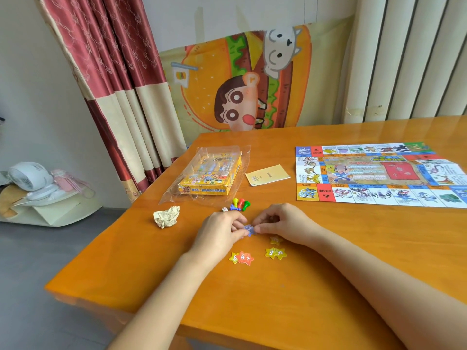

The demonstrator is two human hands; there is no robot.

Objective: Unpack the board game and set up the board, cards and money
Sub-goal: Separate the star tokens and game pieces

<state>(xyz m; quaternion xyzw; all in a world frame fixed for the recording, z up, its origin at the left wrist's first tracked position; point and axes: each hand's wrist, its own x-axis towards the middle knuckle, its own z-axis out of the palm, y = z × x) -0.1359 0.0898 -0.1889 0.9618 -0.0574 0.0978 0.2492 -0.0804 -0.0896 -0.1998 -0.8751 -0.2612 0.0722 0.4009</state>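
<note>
1. Blue star token is pinched between the fingertips of the left hand and the right hand.
2. From the hands, the unfolded board lies at two o'clock and the yellow box at eleven.

Cut off by the right edge: game board, far corner out of view. Mostly covered by the pinching fingers of left hand and right hand: blue star token, number unreadable. Half tucked under the right hand: yellow star. Partly overlapped by orange stars: second yellow star. Too small to read: print on the cream sheet, pips on the die. Blurred by glare on the clear wrapper: lettering on the box. Cropped at right and bottom: bench, both forearms.
</note>
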